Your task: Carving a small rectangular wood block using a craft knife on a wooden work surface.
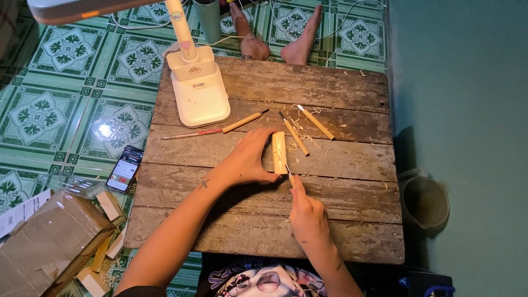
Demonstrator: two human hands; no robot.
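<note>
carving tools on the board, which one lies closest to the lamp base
The leftmost loose tool, wooden handle with a thin pinkish shaft; it almost reaches the lamp base. The others lie right of it.

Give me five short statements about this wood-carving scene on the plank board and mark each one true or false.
1. The left hand holds the small wooden block against the plank board. True.
2. The right hand is empty. False: it grips a thin carving tool whose tip meets the block's near end.
3. Three wooden-handled tools lie on the board beyond the block. True.
4. The white desk lamp stands at the board's right edge. False: its base sits at the far left corner.
5. A phone lies on the tiled floor left of the board. True.
</note>
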